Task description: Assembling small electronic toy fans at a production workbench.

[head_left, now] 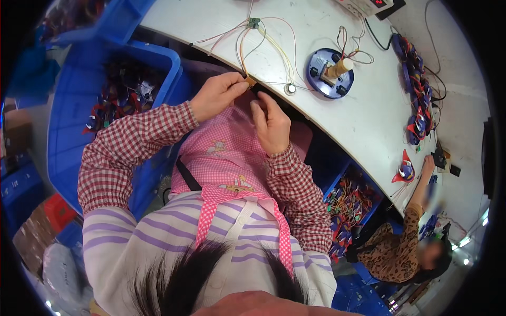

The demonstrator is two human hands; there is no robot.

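At the table's near edge, my left hand [217,96] pinches a small flat orange-brown piece [251,82] between thumb and fingertips. Thin wires lead from around it to a small green circuit board [254,23] on the table. Just to the right, my right hand [272,124] is raised with thumb and bent forefinger close together; what they hold, if anything, is too small to make out. A small round silver part [290,89] with wires lies past my right fingertips. Beside it sits a round dark-blue base [330,73] with a cream-coloured post and loose wires.
A blue bin [176,66] of dark and red parts stands on my left. Another blue bin [337,178] below the table holds wired parts. Blue-and-red units [419,100] line the white table's [363,118] far side. A co-worker [392,258] sits at the right.
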